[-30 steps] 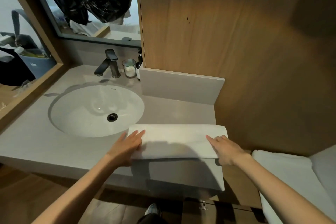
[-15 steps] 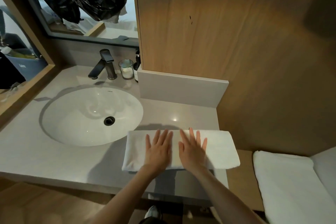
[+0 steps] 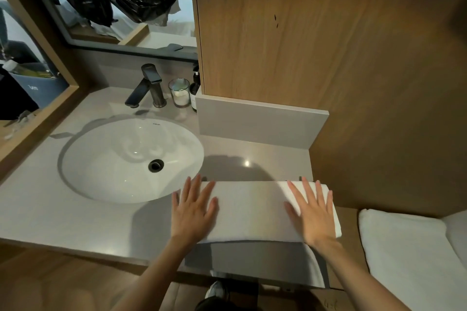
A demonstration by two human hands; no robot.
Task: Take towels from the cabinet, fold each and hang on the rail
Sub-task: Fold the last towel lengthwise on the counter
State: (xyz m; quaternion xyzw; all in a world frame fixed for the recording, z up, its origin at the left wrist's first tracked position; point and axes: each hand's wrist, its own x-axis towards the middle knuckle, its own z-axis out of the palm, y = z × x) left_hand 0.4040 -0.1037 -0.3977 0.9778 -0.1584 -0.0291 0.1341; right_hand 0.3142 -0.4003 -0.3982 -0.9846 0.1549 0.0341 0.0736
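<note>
The folded white towel [image 3: 252,212] lies flat on the counter [image 3: 75,222], stretched between and under both palms; a further part of it seems to hang over the front edge just below the wrists. The left hand [image 3: 193,212] rests spread on the towel's left end, fingers straight and splayed, gripping nothing; the right hand [image 3: 313,214] lies the same way on the right end, flat and pressing rather than holding.

The towel looks soft, light and limp (thick enough to keep a crease, not stiff enough to hold a shape once lifted); it will likely sag and unfold if taken by one corner, so the better hold is a pinch through all layers at both short ends, right where the fingertips now sit.

Half a second ago the two hands lay side by side at the towel's middle; now they are well apart, one at each end, which reads as a smoothing stroke outward. The sink [image 3: 113,159] lies beyond the left hand; another white towel [image 3: 404,247] sits off past the right forearm.
</note>
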